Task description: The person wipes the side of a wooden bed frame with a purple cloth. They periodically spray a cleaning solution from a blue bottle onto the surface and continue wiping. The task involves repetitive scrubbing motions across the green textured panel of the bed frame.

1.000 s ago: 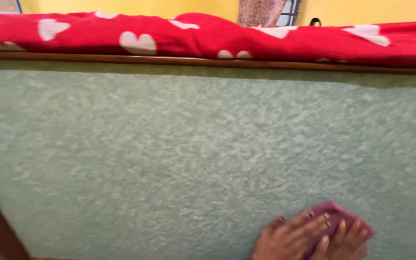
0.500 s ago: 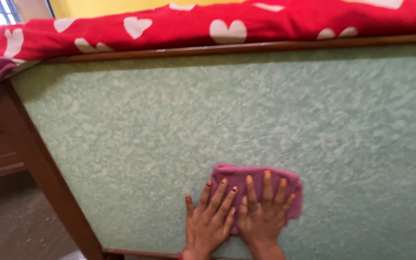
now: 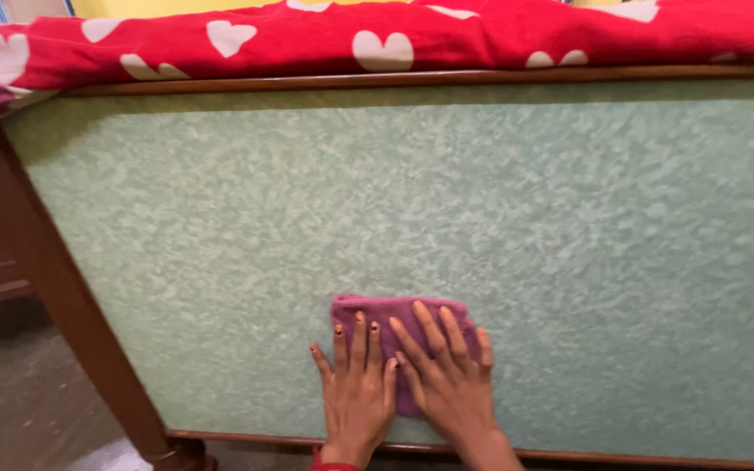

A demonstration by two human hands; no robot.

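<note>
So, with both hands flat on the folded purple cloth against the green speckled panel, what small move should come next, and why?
Probably slide the folded purple cloth leftward along the green speckled panel, toward the dark wooden post. Left hand and right hand both press it flat, and a strip of panel lies between cloth and post.

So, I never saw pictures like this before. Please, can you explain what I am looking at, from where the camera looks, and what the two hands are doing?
There is no machine here. A person wears a camera on the head, so the one view looks down at that person's own bare hands. The left hand and the right hand lie flat, side by side, both pressing a folded purple cloth against a green mottled panel. The panel sits in a dark wooden frame. Over its top edge hangs a red blanket with white hearts. Nothing is gripped; the cloth is only held under the open palms and fingers.
</note>
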